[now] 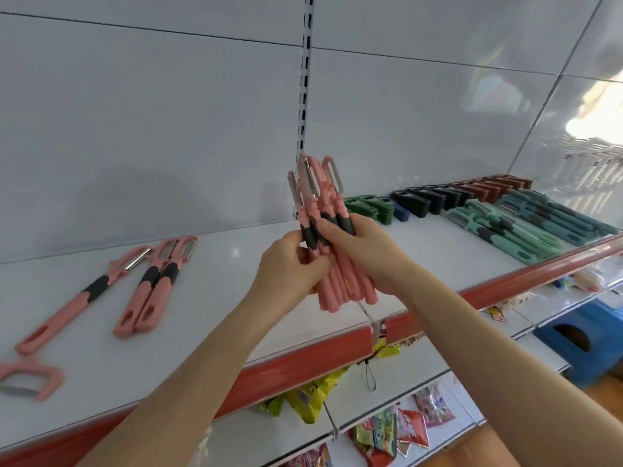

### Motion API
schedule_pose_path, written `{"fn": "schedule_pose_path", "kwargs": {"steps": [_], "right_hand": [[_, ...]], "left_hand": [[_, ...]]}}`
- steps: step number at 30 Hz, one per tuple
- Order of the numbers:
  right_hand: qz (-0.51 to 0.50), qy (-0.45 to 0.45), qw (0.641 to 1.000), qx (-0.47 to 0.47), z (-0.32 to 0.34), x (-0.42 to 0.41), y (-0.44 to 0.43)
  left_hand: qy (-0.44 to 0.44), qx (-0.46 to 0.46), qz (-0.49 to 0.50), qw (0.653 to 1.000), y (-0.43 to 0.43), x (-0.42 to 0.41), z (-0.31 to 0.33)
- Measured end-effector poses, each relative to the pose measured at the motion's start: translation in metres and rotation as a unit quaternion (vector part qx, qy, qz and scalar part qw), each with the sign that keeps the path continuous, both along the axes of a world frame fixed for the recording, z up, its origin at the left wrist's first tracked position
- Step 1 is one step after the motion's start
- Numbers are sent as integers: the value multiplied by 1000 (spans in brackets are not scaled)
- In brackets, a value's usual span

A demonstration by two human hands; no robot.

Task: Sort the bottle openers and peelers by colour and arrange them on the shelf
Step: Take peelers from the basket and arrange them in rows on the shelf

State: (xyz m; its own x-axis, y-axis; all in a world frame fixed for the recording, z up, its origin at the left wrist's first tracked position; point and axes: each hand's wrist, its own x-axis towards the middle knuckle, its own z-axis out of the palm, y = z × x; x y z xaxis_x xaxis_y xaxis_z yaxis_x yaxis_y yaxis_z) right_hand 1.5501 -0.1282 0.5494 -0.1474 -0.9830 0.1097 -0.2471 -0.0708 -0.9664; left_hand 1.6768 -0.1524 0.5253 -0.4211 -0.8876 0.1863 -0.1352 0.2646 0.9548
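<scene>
A bundle of several pink peelers point(323, 203) with black grips stands upright above the white shelf point(236, 298), blades up. My left hand point(290, 264) grips the handles from the left and my right hand point(357, 251) grips them from the right. Three more pink peelers point(148, 291) lie flat on the shelf at the left, and a pink Y-shaped peeler point(32, 379) lies near the left edge. At the right lie rows of green bottle openers point(371, 205), black openers point(428, 198), brown openers point(488, 187) and green and teal peelers point(526, 227).
A red strip point(303, 365) runs along the shelf's front edge. Snack packets point(387, 429) lie on the lower shelf, and yellow packets point(310, 399) hang under the edge. A blue plastic stool point(586, 345) stands on the floor at the right. A slotted upright point(305, 79) divides the white back panel.
</scene>
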Motion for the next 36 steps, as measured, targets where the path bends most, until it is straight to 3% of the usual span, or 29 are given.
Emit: {"fn": "schedule_pose_path", "kwargs": {"steps": [4,14,21,30,33,36], "right_hand": [[-2,3,994,105,10,-56,5],[12,3,981,196,-10,-192,-1],[12,59,977,204,-26,-233,-17],[14,134,974,181,-32,-252,-26],[17,189,968,166,-29,-260,-27],[38,214,963,156,-28,-267,-24]], "left_hand": [[5,70,-35,997,6,-51,4],[-30,120,25,992,15,-191,-18],[-124,28,132,983,15,-238,-27],[-264,-111,206,936,13,-256,-28],[-293,-121,200,927,9,-257,-30],[-286,-114,150,939,8,-246,-28]]}}
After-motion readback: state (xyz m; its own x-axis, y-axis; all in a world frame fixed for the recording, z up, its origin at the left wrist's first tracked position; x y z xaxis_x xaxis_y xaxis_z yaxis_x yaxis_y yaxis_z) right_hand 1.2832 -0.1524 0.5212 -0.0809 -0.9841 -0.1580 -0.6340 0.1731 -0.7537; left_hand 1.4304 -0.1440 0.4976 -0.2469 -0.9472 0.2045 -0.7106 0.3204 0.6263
